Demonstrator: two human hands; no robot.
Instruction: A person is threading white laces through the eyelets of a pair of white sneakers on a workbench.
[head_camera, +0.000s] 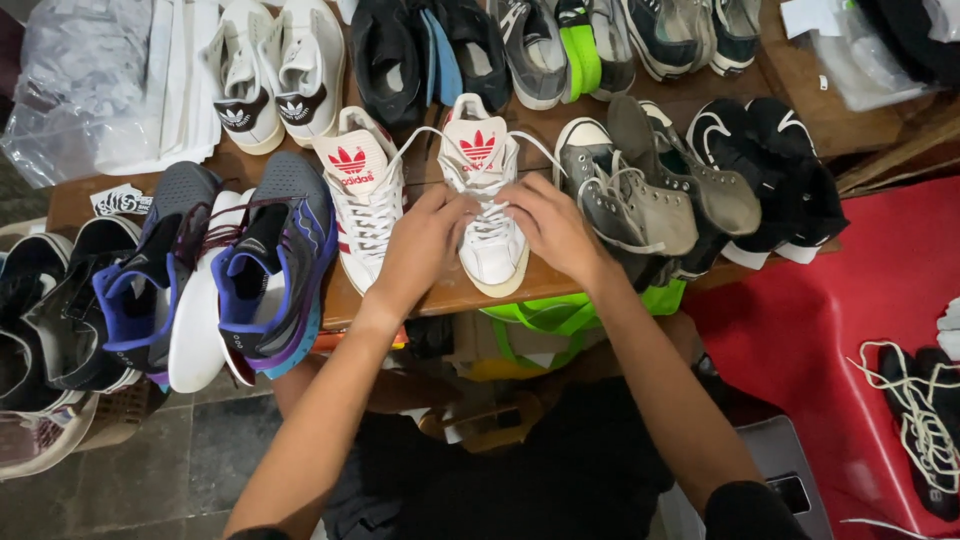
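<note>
Both hands work the laces of one white sneaker, which stands toe toward the person at the front edge of the desk, its toe just over that edge. The left hand is curled with fingertips pinched on the white lace at the shoe's left side; the right hand is curled the same way and pinches lace on the right. Loose lace ends loop up past the red-marked tongue.

Its mate lies touching it on the left — its own laces slack. Grey high-tops crowd the right hand, and a blue-and-purple shoe hangs over the front edge further left.

Risks, as I judge them: a hard tug could drag the sneaker off the front edge, since little desk lies under its toe — and a pinched lace may slip, or catch the mate's slack laces.
</note>
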